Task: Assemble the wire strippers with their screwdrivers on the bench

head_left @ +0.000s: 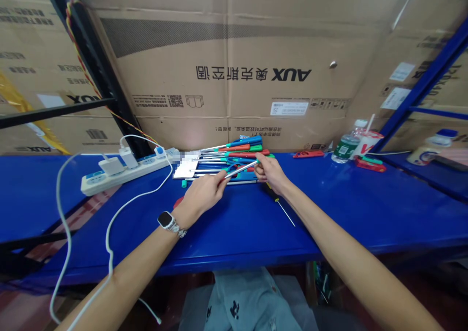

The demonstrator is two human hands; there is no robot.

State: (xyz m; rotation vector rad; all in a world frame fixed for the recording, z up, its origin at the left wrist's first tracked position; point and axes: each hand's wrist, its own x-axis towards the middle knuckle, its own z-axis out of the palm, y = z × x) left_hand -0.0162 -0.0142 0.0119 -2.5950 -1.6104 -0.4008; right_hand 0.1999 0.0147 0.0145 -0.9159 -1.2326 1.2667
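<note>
A slim silver metal rod (241, 169) is held between my two hands above the blue shelf, tilted up toward the right. Closed fingers of my left hand (205, 193) grip its lower left end; a watch is on that wrist. My right hand (269, 172) pinches the other end, where a bit of green shows. Behind and beneath the rod lies a pile of tools with silver shafts and red, blue and green handles (250, 141). A yellow-and-black screwdriver (277, 200) rests just below my right hand. Something red (178, 202) is partly hidden behind my left hand.
A white power strip (120, 177) with plugs and loose white cables (109, 233) lies at left. Right of the pile are a red tool (308, 154), a water bottle (345, 146) and a cup with a straw (367, 141). Large cardboard boxes (248, 97) stand behind the blue shelf (226, 238).
</note>
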